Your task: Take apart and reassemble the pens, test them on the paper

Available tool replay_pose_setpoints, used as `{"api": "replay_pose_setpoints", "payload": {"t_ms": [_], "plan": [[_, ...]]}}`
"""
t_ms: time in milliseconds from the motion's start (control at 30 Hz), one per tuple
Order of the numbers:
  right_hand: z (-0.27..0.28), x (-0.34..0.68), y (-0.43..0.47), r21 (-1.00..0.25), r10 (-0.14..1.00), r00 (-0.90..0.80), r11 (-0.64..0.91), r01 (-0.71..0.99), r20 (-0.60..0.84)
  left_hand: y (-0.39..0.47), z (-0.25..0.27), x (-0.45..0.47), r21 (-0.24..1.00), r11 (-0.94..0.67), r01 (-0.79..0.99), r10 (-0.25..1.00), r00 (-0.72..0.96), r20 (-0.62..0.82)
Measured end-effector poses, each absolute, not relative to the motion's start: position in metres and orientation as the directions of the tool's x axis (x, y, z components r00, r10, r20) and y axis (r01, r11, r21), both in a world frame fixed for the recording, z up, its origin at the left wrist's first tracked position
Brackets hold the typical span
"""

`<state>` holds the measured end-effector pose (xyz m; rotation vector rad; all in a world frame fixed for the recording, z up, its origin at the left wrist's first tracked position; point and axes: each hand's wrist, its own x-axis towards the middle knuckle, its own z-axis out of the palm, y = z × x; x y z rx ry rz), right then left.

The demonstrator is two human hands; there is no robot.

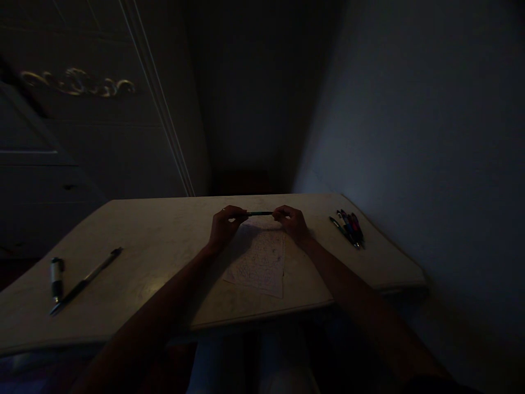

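A dark green pen point(260, 213) is stretched level between my two hands, above the far end of a sheet of paper. My left hand point(226, 223) pinches one end of it between thumb and fingers. At the other end, my right hand point(292, 221) is closed on it in the same way. Below lies the paper point(262, 262), covered in scribbles and doodles, on the pale tabletop point(164, 230). The dim light hides finer detail of the pen.
Several pens point(348, 227) lie bunched at the table's right. Toward the left edge rest a long pen point(88, 279) and a short white-and-black marker-like pen point(56, 279). A wall point(410, 137) borders the right side; furniture with an ornate moulding point(77, 83) stands left.
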<state>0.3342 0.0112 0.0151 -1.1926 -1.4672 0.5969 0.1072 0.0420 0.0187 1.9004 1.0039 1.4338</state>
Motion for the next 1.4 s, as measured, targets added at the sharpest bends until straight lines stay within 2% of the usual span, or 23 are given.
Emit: {"api": "replay_pose_setpoints", "payload": {"t_ms": [100,300,500,633,733,867,933,1033,1133,1267,1333,1400], "plan": [[0.015,0.334,0.009,-0.854,0.903,0.074,0.371,0.364,0.424,0.042,0.019,0.107,0.772,-0.593,0.23,0.805,0.152,0.573],[0.013,0.334,0.011,-0.911,0.945,0.072,0.287,0.295,0.32,0.038,0.021,0.108,0.699,-0.671,0.249,0.742,0.214,0.636],[0.013,0.331,0.014,-0.924,0.942,0.09,0.295,0.244,0.324,0.034,0.026,0.11,0.639,-0.719,0.274,0.695,0.257,0.672],[0.014,0.33,0.013,-0.948,0.961,0.085,0.241,0.209,0.263,0.034,0.026,0.109,0.613,-0.742,0.272,0.67,0.276,0.689],[0.017,0.33,0.01,-0.973,0.98,0.081,0.168,0.16,0.183,0.033,0.027,0.109,0.638,-0.726,0.256,0.687,0.28,0.671],[0.021,0.33,0.005,-0.985,0.992,0.094,0.062,0.159,0.078,0.033,0.031,0.113,0.827,-0.54,0.156,0.835,0.219,0.504],[0.022,0.329,0.003,-0.984,0.998,0.058,0.026,0.174,0.036,0.034,0.032,0.115,0.916,-0.4,0.02,0.906,0.163,0.391],[0.02,0.327,0.002,-0.991,0.998,-0.054,0.025,0.129,0.018,0.038,0.032,0.115,0.95,-0.242,-0.2,0.958,0.105,0.266],[0.019,0.328,0.005,-0.998,0.996,-0.079,0.048,0.041,0.045,0.044,0.034,0.111,0.922,-0.095,-0.375,0.982,0.118,0.149],[0.019,0.333,0.01,-0.999,1.0,-0.002,0.029,0.019,0.029,0.047,0.04,0.101,0.828,0.102,-0.551,0.977,0.213,0.021],[0.019,0.335,0.011,-1.0,1.0,0.013,0.015,0.012,0.016,0.046,0.045,0.096,0.722,0.211,-0.659,0.963,0.266,-0.039],[0.018,0.335,0.011,-1.0,1.0,0.01,0.006,0.006,0.006,0.044,0.049,0.092,0.565,0.305,-0.767,0.947,0.309,-0.091]]}}
